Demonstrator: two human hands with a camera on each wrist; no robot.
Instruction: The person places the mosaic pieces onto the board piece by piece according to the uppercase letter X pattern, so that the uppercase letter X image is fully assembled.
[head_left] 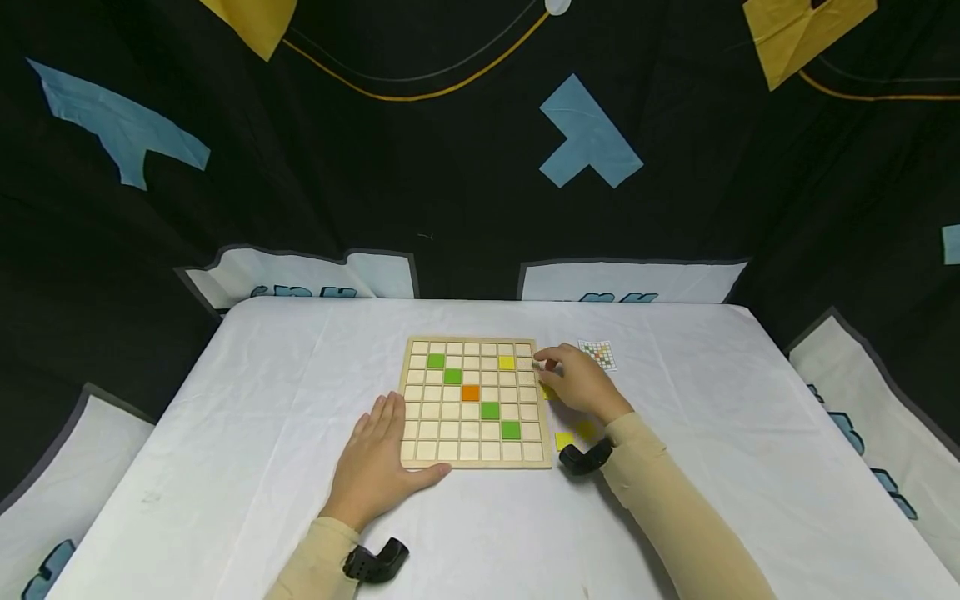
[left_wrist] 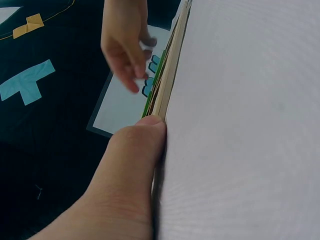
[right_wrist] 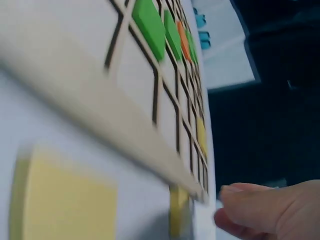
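A square wooden grid board (head_left: pixel 468 451) lies on the white table. On it, several green tiles (head_left: pixel 490 410) and one orange tile (head_left: pixel 470 392) form a diagonal, and a yellow tile (head_left: pixel 507 362) sits toward the upper right. My left hand (head_left: pixel 375 462) rests along the board's left edge with straight fingers; its thumb touches the near edge, as the left wrist view confirms. Just off the right edge hovers my right hand (head_left: pixel 581 383), fingers loosely bent, with no tile visible between them. Loose yellow tiles (head_left: pixel 564 441) lie beside the board, one partly under that hand.
Behind the right hand lies a small card (head_left: pixel 600 354) printed with a coloured grid pattern. A black curtain (head_left: pixel 465 208) with blue and yellow shapes hangs behind the table (head_left: pixel 262 400). Each wrist wears a black device (head_left: pixel 375 561).
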